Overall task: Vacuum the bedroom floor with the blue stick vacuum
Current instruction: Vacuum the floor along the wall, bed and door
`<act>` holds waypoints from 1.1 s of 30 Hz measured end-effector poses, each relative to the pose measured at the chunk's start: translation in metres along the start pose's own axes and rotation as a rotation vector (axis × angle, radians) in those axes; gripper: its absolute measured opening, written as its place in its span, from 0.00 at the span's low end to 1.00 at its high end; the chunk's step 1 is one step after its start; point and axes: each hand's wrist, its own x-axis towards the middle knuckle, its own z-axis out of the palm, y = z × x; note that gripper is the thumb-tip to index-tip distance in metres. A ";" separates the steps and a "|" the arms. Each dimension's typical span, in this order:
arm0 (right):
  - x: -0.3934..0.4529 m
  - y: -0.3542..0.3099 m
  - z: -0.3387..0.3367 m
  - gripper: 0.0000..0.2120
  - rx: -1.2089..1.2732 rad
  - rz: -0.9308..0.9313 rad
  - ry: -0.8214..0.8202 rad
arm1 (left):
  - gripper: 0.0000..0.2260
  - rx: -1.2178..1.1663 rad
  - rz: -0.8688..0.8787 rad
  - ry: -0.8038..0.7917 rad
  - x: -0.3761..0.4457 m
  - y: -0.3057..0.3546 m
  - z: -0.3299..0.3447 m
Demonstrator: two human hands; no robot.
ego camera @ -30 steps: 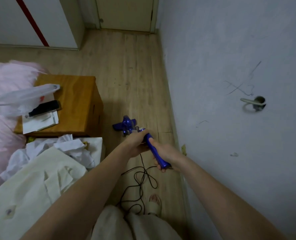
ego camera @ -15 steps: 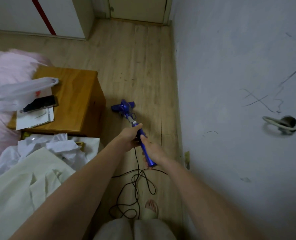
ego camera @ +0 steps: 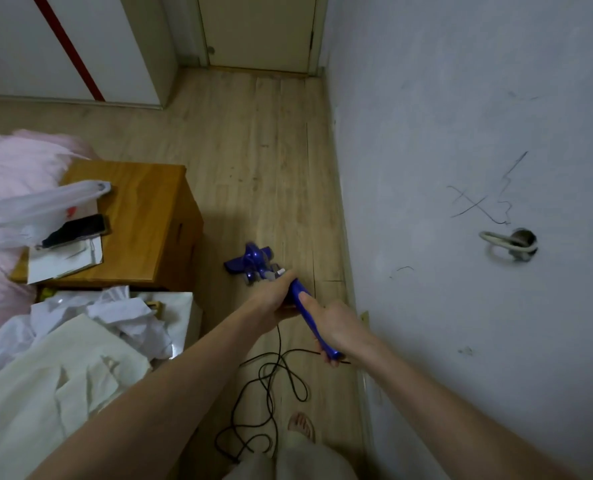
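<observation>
The blue stick vacuum (ego camera: 253, 260) has its head on the wooden floor (ego camera: 253, 161), just right of the nightstand. Its blue handle slants back toward me. My left hand (ego camera: 273, 298) grips the handle high up, nearer the head. My right hand (ego camera: 336, 327) grips the handle's lower end. A black power cord (ego camera: 271, 386) lies in loose loops on the floor below my hands, by my sandalled foot.
A wooden nightstand (ego camera: 146, 216) at left carries a phone, papers and a plastic bag. White clothes and paper (ego camera: 80, 327) pile in front of it, pink bedding at far left. A grey wall (ego camera: 461, 133) runs along the right. A closed door stands at the far end.
The vacuum head slid forward across the floor half a second ago, then came back a little toward me. Both hands kept their grip on the handle.
</observation>
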 end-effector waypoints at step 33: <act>-0.034 0.058 0.039 0.24 0.445 0.098 0.069 | 0.11 0.255 -0.072 -0.060 -0.031 -0.044 0.028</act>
